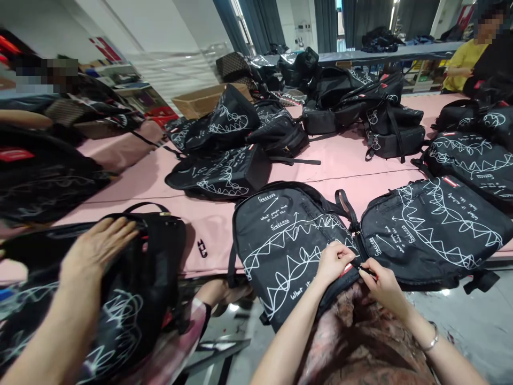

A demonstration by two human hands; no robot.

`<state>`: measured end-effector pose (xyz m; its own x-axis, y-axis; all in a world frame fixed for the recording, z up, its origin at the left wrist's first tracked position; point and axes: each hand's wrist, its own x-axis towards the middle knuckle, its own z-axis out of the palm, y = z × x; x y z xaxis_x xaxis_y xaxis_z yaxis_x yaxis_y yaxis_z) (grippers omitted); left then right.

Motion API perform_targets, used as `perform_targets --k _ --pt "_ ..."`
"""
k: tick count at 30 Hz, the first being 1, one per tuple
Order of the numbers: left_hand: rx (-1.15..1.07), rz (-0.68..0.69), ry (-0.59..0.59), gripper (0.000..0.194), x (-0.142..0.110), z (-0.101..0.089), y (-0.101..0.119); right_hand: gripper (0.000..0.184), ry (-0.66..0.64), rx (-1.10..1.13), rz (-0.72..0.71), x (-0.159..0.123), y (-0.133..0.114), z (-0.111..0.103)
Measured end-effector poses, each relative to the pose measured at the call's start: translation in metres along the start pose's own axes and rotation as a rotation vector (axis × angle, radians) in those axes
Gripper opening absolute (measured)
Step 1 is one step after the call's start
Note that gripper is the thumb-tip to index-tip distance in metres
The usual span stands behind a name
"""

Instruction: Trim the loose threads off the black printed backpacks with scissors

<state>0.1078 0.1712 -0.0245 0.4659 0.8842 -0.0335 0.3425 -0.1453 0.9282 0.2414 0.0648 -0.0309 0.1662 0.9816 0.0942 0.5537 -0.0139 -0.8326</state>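
A black backpack (288, 235) with white scribble print and the words "Success" lies at the pink table's near edge, hanging over onto my lap. My left hand (334, 262) is closed, pinching the bag's right edge by the zipper and a small red tag. My right hand (382, 286) is closed on a thin dark tool (366, 271), its tip at the same spot on the bag's edge. A second backpack (433, 230) of the same print lies right beside it, touching it at the strap.
A co-worker's hand (100, 246) rests on another black bag (132, 299) at the left. Many more printed backpacks (224, 171) are strewn over the pink table (344, 160). A cardboard box (200, 99) stands behind; a person in yellow (465, 64) sits far right.
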Motion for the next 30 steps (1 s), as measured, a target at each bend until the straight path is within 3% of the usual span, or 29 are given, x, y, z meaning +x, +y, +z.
perform_targets --k 8,11,13,16,18,22,25,30 --pt "-0.11 -0.058 0.104 0.022 0.001 0.0 -0.001 0.016 0.03 0.05 0.036 0.0 0.002 0.005" --pt "-0.12 -0.084 0.149 0.037 0.001 -0.017 -0.003 0.021 0.09 0.168 0.162 0.003 0.0 0.003" --pt "-0.102 -0.092 0.223 0.031 -0.007 -0.034 -0.007 0.028 0.097 0.349 0.302 0.003 0.0 0.0" --pt "0.027 -0.074 0.384 0.032 -0.033 -0.056 -0.014 0.042 -0.075 0.757 0.512 -0.008 0.0 -0.001" --pt "0.139 -0.099 0.348 0.026 -0.052 -0.06 -0.014 0.047 -0.237 0.98 0.642 -0.019 -0.002 0.002" --pt "0.337 -0.252 0.111 0.039 -0.076 -0.041 -0.002 0.044 -0.351 1.186 0.804 -0.038 -0.009 0.016" --pt "0.456 -0.289 0.14 0.031 -0.075 -0.022 0.006 0.045 -0.4 1.241 0.89 -0.041 -0.017 0.022" --pt "0.332 -0.277 0.194 0.022 -0.068 -0.015 0.002 0.044 -0.402 1.268 0.949 -0.036 -0.03 0.02"
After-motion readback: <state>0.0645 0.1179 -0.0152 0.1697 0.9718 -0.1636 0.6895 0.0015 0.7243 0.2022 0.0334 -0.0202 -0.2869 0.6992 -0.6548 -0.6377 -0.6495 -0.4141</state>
